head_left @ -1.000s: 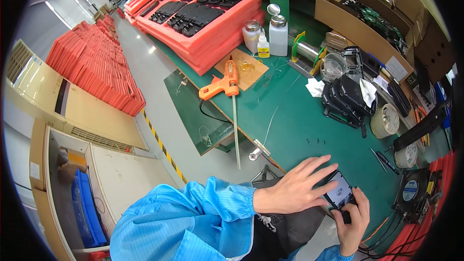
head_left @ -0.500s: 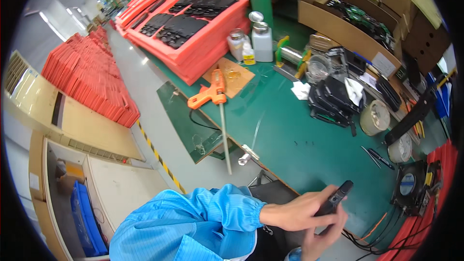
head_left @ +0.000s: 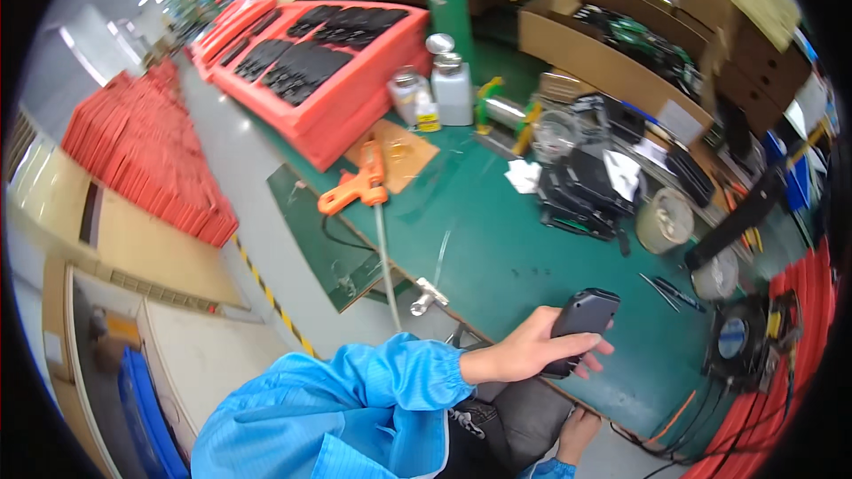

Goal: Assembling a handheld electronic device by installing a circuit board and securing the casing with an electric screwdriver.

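Note:
My left hand [head_left: 532,346] grips a black oblong handheld device [head_left: 588,312], thumb across its near face and fingertips showing past the far side. The device is tilted above the near edge of the green table [head_left: 497,266]. Lower down, by that edge, my right hand [head_left: 579,436] is apart from the device; how its fingers are set does not show. On the left part of the table an orange glue gun [head_left: 359,186] lies with a long pale glue stick [head_left: 385,257] running out of it. Close to the table's edge is a metal clip [head_left: 428,296].
Red foam trays [head_left: 319,124] with black parts are stacked at the back left, beside white pump bottles [head_left: 453,93]. Black casings [head_left: 581,195] lie right of centre, before a cardboard box [head_left: 568,40] of circuit boards. A black fan [head_left: 737,341] with cables stands at the right.
Both hands were on the device. My right hand has let go and dropped toward the table's edge. The device has turned, showing more of its broad face. The view has shifted slightly.

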Motion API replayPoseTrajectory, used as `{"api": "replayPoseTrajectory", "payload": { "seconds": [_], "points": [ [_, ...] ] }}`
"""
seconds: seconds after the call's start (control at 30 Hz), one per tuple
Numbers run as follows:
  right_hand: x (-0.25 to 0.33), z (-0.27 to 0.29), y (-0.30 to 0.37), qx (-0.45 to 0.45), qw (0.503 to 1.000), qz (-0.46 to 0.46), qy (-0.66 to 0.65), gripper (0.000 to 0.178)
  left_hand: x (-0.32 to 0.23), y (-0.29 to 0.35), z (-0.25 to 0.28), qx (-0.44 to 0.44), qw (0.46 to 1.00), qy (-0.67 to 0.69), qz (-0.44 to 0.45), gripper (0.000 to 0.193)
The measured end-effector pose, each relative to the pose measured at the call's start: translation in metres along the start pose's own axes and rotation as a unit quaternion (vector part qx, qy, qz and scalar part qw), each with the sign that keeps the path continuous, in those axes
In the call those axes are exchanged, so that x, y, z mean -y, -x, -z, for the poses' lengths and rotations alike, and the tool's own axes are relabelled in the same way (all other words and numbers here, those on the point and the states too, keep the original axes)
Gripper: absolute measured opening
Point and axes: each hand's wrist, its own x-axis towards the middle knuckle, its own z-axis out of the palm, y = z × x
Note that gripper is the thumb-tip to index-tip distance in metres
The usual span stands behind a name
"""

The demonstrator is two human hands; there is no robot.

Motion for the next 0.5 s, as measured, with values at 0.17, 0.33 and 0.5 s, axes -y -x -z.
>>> {"api": "replayPoseTrajectory", "payload": {
  "seconds": [0.17, 0.33, 0.5],
  "points": [
    [0.000, -0.024, -0.021, -0.021, 0.970, -0.061, -0.234, 0.038, 0.005, 0.000, 0.005, -0.005, 1.000, 0.001, -0.023, 0.047],
    [-0.006, -0.008, -0.046, -0.001, 0.922, -0.115, -0.370, 0.037, 0.009, -0.002, 0.009, 0.021, 0.999, -0.002, -0.038, 0.042],
    [0.042, -0.006, -0.065, 0.011, 0.854, -0.167, -0.493, 0.036, 0.003, -0.001, 0.012, 0.043, 0.999, -0.021, 0.001, 0.043]
  ]
}}
